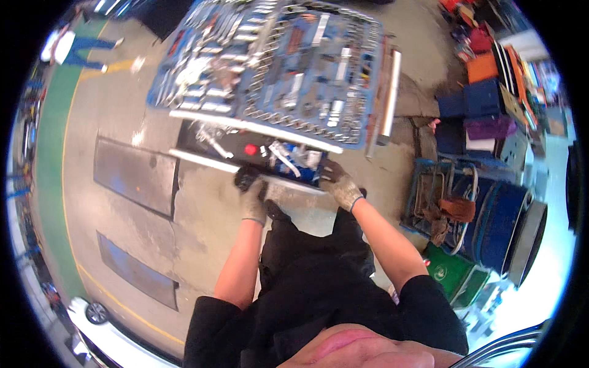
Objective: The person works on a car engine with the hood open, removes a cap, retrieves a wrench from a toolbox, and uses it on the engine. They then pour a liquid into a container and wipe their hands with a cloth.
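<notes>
A shallow drawer stands pulled out in front of me, holding loose silver tools, a red round piece and a blue item. My left hand, in a pale work glove with dark fingers, is at the drawer's front edge. Its fingers look curled around a dark lump that I cannot make out. At the drawer's right end is my right hand, gloved alike, fingers apart and reaching over the edge. Above the drawer spreads a blue tool tray with rows of wrenches and sockets, blurred by motion.
A white side bar runs along the tool cart's right. Farther right stand blue drums, a metal hand cart, a green bin and stacked boxes. Dark floor plates lie left. Another person is at the far left.
</notes>
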Available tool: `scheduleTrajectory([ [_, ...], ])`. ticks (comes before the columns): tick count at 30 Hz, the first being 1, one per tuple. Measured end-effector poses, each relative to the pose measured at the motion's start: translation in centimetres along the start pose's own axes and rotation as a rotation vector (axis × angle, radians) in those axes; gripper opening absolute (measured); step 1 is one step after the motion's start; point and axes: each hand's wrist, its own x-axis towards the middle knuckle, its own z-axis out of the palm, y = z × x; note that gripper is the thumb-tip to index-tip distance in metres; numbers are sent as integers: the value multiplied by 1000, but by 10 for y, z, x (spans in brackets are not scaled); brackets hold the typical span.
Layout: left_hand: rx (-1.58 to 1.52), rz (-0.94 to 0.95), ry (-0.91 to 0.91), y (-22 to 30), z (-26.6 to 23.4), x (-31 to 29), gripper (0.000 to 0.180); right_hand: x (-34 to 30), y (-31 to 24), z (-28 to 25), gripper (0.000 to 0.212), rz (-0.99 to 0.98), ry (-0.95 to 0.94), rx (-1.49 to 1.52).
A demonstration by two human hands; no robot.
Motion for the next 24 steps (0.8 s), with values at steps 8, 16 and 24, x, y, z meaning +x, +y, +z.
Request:
scheduleTrajectory([
  [8,40,133,8,24,88,-15,44,-115,-3,-204,52,152,-190,-32],
  [16,683,33,386,-94,65,-129,68,-103,-35,-380,53,311,-3,153],
  [24,960,-395,283,-227,214,-130,47,43,-81,-505,52,277,2,107],
])
